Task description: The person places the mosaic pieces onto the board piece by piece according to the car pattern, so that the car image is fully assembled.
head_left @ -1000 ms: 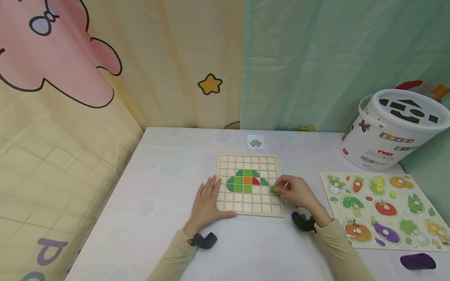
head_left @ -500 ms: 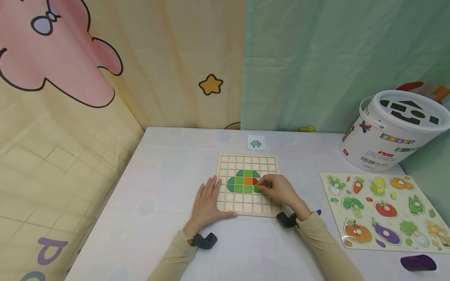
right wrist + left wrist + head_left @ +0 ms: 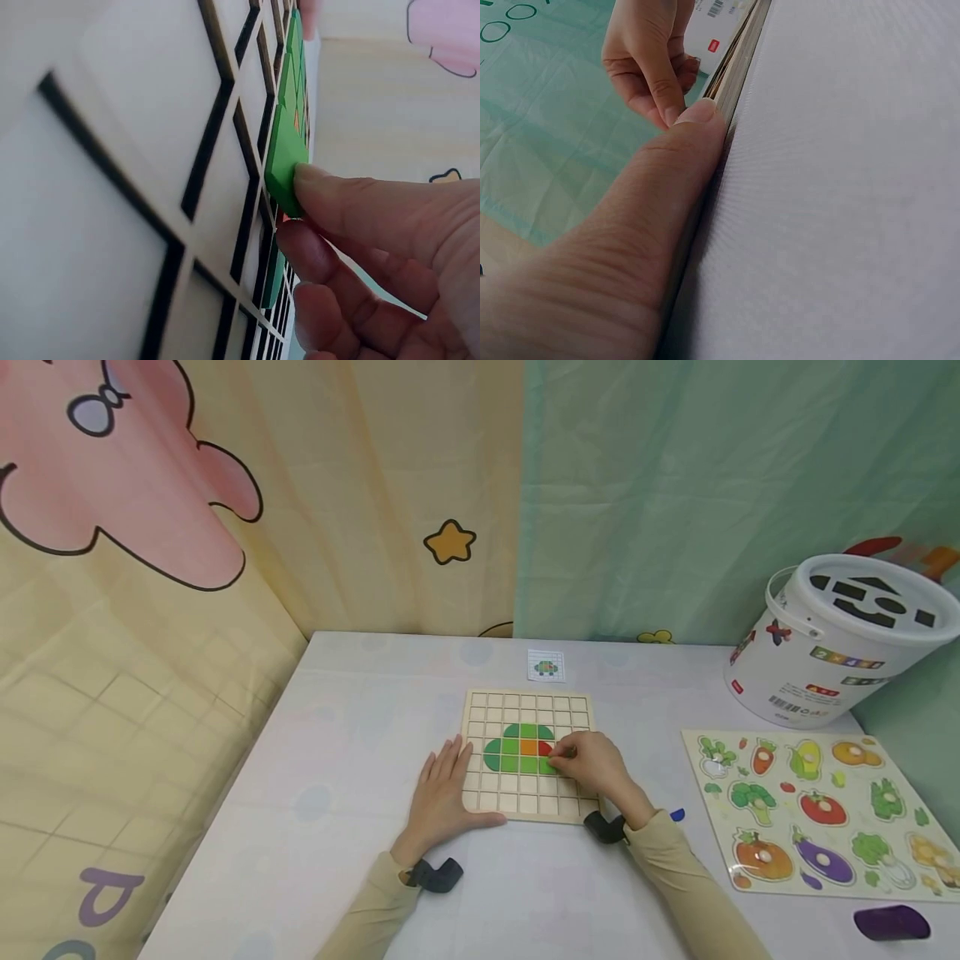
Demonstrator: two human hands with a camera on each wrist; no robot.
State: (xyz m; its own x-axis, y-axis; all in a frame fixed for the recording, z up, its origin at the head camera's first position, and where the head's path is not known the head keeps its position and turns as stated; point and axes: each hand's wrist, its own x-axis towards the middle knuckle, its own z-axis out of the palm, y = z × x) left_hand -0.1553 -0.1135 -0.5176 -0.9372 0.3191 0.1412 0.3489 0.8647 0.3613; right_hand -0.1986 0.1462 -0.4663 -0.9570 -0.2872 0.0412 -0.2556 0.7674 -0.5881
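Near the middle of the head view, my right hand (image 3: pixel 596 764) pinches a green square (image 3: pixel 283 161) between thumb and finger, at the lower right of the coloured pieces (image 3: pixel 510 763) on the grid board (image 3: pixel 527 784), just below the red piece (image 3: pixel 545 748). I can't tell whether it sits flat. I'd best square its edges to the cell, then press evenly without nudging its neighbours. My left hand (image 3: pixel 441 793), fingers straight, touches the board's left and lower edges; steady contact there should stop sliding.
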